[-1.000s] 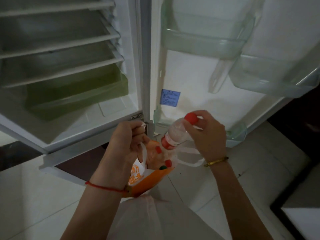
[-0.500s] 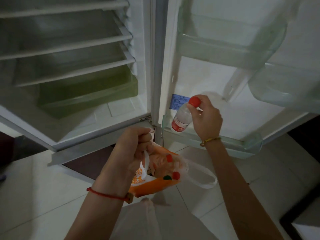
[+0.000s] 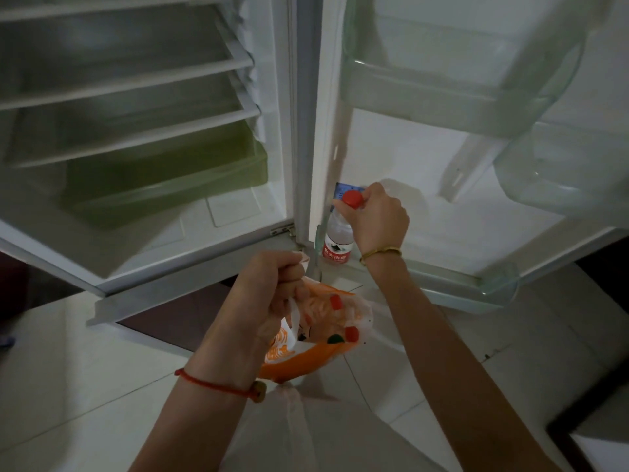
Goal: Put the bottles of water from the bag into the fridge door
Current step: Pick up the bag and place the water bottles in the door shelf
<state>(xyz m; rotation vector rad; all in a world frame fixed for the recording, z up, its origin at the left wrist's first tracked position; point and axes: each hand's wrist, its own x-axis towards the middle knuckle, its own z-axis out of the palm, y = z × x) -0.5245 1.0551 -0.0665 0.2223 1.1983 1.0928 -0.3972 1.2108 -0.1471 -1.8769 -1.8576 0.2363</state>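
A clear water bottle [image 3: 337,238] with a red cap and red label stands upright at the left end of the bottom fridge door shelf [image 3: 452,279]. My right hand [image 3: 379,219] grips its neck just below the cap. My left hand [image 3: 269,294] holds up the handle of an orange and white plastic bag [image 3: 306,352] in front of the fridge. Inside the bag, red bottle caps [image 3: 351,333] show, along with a green one.
The fridge stands open with bare glass shelves [image 3: 129,107] and a green crisper drawer [image 3: 163,185] on the left. Two upper door bins [image 3: 452,103] hang above the bottom shelf. A white tiled floor [image 3: 68,369] lies below, with a dark edge at the right.
My right hand carried the bottle from above the bag up and forward into the left end of the bottom door shelf, turning it upright. My left hand kept holding the bag.
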